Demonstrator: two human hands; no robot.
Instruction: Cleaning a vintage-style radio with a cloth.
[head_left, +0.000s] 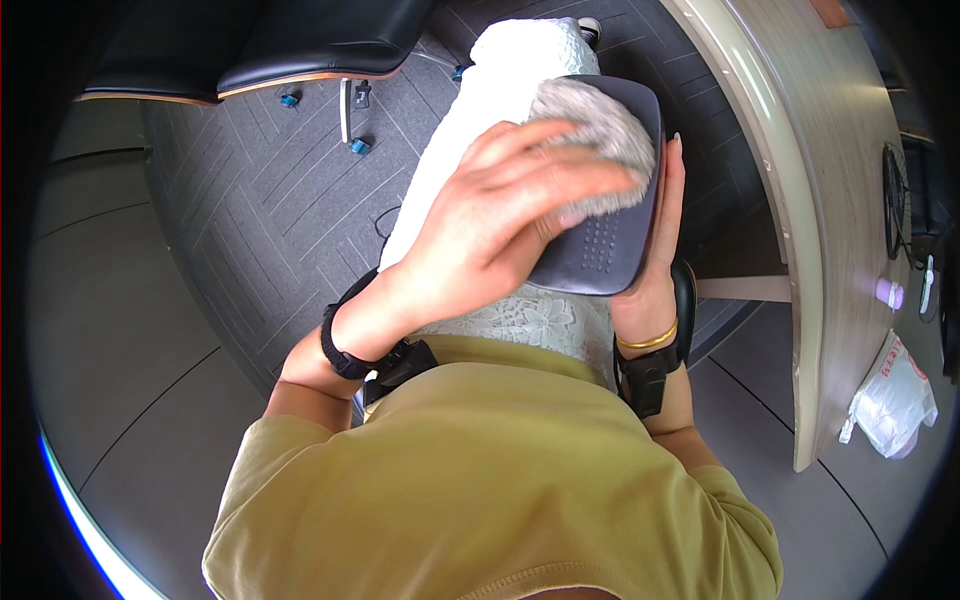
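Observation:
My left hand (484, 225) grips a fluffy grey cloth or pad (600, 142) and presses it against the upper part of a dark plastic object (585, 274). This object has a flat face, rounded corners and rows of small raised dots near its lower end. Around its right edge wraps my right hand (656, 281), holding it up above my lap; most of that hand's fingers are hidden behind it. Blur softens the fingers of my left hand. Beneath lies a white lace skirt (450, 165).
To the right stands a wooden desk (832, 195) with a pale curved edge. On it are a black cable (894, 199), a small purple container (890, 292) and a white plastic bag (892, 397) bearing writing. A black office chair (322, 45) stands at the upper left.

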